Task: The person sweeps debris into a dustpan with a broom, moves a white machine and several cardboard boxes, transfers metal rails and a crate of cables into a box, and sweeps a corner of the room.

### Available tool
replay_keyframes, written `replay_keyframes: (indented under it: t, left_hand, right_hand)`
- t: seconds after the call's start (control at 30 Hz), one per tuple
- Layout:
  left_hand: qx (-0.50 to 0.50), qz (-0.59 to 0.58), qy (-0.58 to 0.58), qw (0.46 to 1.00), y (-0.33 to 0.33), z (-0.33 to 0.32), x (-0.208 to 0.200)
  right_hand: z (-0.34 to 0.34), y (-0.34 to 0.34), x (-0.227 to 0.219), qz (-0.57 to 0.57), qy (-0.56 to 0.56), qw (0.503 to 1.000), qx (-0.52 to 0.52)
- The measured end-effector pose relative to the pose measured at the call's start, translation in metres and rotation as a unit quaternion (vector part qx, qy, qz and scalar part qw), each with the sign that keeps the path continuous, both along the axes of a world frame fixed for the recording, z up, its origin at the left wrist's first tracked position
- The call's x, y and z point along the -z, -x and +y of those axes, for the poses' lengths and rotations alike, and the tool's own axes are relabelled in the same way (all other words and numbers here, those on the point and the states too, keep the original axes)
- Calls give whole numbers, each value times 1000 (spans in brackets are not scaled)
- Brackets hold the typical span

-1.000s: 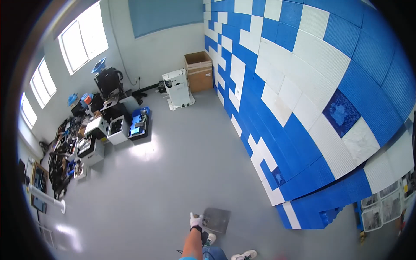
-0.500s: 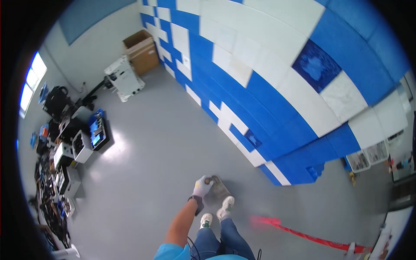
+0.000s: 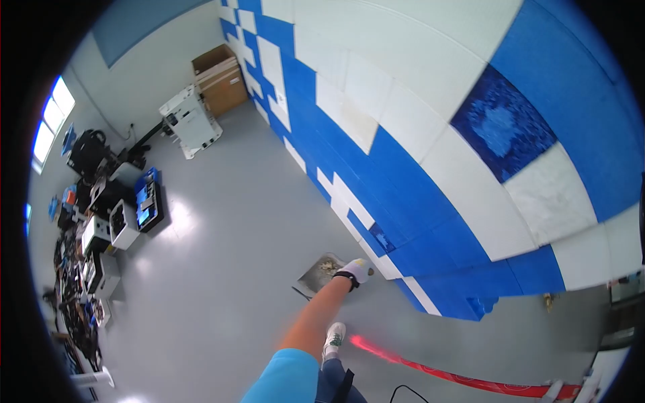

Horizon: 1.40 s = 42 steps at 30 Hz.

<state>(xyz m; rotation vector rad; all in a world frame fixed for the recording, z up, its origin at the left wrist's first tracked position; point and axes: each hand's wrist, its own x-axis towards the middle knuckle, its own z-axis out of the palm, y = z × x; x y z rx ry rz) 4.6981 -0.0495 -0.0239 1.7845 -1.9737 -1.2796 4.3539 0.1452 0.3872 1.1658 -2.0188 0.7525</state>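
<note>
My left hand [image 3: 359, 271], in a white glove with a dark band at the wrist, reaches across toward the foot of the wall. Its fingers are closed on a dustpan's handle, whose brown rounded end pokes out beyond them. The dustpan [image 3: 310, 276] is a grey metal pan to the left of the hand, low over the floor, with pale crumbly debris in it. I cannot tell whether the pan touches the floor. My right hand does not show. A white shoe [image 3: 334, 331] is below the dustpan.
A blue and white block wall [image 3: 430, 181] runs along the right. A red strip [image 3: 470, 381] lies at the lower right, its near end blurred. Equipment boxes [image 3: 124, 225] line the left side. A white machine [image 3: 191, 121] and cardboard box [image 3: 225, 87] stand at the back.
My left hand has moved right and forward, toward the wall. The dustpan has turned: it now extends left of the hand, showing the debris inside. The view has shifted slightly.
</note>
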Motion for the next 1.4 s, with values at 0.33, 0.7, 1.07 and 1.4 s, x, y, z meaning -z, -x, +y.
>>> replay_keyframes:
  t: [0.33, 0.7, 1.07, 1.4]
  left_hand:
    - [25, 15, 17, 999, 54, -41, 40]
    - [-123, 149, -53, 980, -57, 38, -20]
    - [-594, -133, -267, 747, -409, 442, 53]
    - [-646, -64, -242, 721, -543, 484, 38]
  right_hand:
    - [-152, -40, 11, -145, -62, 967, -199]
    - [-208, -48, 117, -383, -165, 884, -210]
    - [-219, -204, 300, -321, -156, 895, -268]
    - [-168, -432, 445, -408, -629, 598, -283]
